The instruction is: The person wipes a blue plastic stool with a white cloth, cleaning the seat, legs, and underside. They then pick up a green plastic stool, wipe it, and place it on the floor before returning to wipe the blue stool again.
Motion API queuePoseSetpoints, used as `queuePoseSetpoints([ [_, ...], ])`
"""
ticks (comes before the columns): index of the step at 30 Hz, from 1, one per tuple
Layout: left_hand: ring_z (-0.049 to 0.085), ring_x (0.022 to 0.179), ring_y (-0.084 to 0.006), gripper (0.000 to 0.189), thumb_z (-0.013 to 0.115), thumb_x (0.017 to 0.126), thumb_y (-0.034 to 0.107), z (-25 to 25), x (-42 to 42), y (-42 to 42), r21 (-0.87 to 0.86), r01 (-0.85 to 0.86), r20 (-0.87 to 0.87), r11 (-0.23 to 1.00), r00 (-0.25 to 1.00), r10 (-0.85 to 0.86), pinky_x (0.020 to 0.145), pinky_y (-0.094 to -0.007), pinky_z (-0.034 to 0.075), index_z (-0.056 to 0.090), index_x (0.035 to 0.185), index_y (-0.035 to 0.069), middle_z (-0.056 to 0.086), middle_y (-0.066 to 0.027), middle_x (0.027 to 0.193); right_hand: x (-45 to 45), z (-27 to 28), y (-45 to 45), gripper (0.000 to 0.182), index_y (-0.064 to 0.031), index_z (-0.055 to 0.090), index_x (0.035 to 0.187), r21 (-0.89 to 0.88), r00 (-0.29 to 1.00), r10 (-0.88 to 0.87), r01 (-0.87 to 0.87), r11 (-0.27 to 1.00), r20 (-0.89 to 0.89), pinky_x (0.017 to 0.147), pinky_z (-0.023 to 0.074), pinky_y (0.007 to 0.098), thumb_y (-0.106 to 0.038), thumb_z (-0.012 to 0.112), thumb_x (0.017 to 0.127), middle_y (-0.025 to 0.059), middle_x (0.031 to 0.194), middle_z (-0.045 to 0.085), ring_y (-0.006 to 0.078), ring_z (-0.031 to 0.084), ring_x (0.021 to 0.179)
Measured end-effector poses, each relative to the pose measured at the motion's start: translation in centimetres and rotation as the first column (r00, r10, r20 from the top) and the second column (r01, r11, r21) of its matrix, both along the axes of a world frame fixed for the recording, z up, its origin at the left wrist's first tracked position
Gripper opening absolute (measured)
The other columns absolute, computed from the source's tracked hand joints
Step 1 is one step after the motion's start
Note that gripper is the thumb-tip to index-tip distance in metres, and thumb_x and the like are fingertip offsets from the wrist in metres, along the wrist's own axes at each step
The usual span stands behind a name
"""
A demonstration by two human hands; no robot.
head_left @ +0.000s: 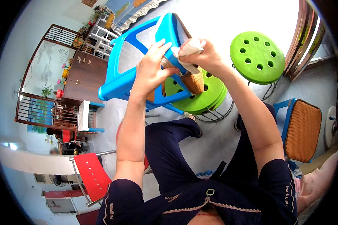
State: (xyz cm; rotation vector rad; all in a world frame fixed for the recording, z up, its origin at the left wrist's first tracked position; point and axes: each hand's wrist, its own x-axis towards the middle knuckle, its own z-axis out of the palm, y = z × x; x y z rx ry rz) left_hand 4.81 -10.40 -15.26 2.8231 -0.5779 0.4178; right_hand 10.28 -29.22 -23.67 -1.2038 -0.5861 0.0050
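A blue plastic stool point(117, 84) lies tipped on its side on top of a round green stool point(214, 98) with holes in its seat. My left hand point(153, 67) grips the edge of the blue stool near its seat, fingers on the blue plastic and thumb on a light woven band. Bunched in my right hand point(204, 56) is a white cloth or tissue point(192, 48), which touches the blue seat edge. Brown mesh fabric point(195, 81) hangs just below my hands, partly over the green seat. The seat's far face is mostly hidden.
Another green round stool point(257, 57) stands at the right, above a blue stool with a brown mesh seat point(302, 130). A red folding chair point(92, 178) is at the lower left. Farther left are a dark wooden cabinet point(84, 78) and a white shelf rack point(101, 39). Part of another person point(317, 182) shows at lower right.
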Motion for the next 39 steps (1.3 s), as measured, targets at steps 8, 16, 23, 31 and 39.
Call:
queuePoseSetpoints([
  [8,0.059,0.124,-0.0372,0.059,0.08,0.075,0.017,-0.7,0.6,0.4,-0.056,0.016,0.053,0.998,0.999,-0.013,0.101,-0.0439,0.051,0.064,0.131,0.01,0.057,-0.0189,0.14,-0.9,1.7,2.2,0.022,-0.0068,0.074,0.091,-0.079,0.758,-0.228,0.345,0.935,0.611,0.078,0.0558,0.0375,-0.001,0.074,0.07,0.0121,0.09,0.071,0.0317,0.07,0.085],
  [16,0.059,0.124,-0.0379,0.081,0.091,0.06,0.019,0.7,0.0,-0.8,-0.089,-0.098,-0.149,0.991,0.985,0.084,0.103,-0.0438,0.049,0.059,0.134,0.01,0.06,-0.0232,0.134,2.1,1.6,3.5,0.021,-0.0018,0.072,0.094,-0.166,0.966,-0.219,0.24,0.956,0.138,0.073,0.0552,0.0373,-0.008,0.077,0.075,0.0151,0.085,0.071,0.0265,0.07,0.08],
  [23,0.056,0.129,-0.0343,0.117,0.092,0.063,0.015,0.3,-0.2,-0.1,-0.161,-0.04,-0.078,0.986,0.997,0.028,0.105,-0.0419,0.049,0.024,0.159,0.018,0.054,-0.0215,0.142,5.3,0.8,0.9,0.038,0.0006,0.064,0.119,0.355,0.966,0.032,0.063,0.933,-0.255,0.078,0.0548,0.0278,-0.017,0.075,0.088,0.0071,0.1,0.072,0.0141,0.069,0.088],
  [31,0.059,0.126,-0.0352,0.125,0.084,0.065,0.061,0.8,-0.7,-1.3,-0.471,-0.102,-0.152,0.876,0.988,0.033,0.1,-0.0443,0.051,0.016,0.161,0.018,0.052,-0.019,0.145,2.1,3.9,2.3,0.039,0.0024,0.065,0.116,0.476,0.971,0.229,-0.173,0.862,-0.062,0.091,0.0567,0.0348,-0.029,0.068,0.093,0.0143,0.111,0.068,0.0213,0.068,0.1],
  [39,0.065,0.107,-0.0162,0.036,0.054,0.105,0.017,-0.3,-0.1,-0.1,-0.476,0.054,0.167,0.878,0.986,0.03,0.091,-0.0303,0.052,0.058,0.141,0.01,0.069,-0.0101,0.123,0.5,3.5,4.2,0.049,0.003,0.072,0.099,0.028,0.97,-0.095,0.091,0.995,0.223,0.079,0.0541,0.0365,-0.044,0.06,0.094,0.0201,0.099,0.07,0.0293,0.07,0.091],
])
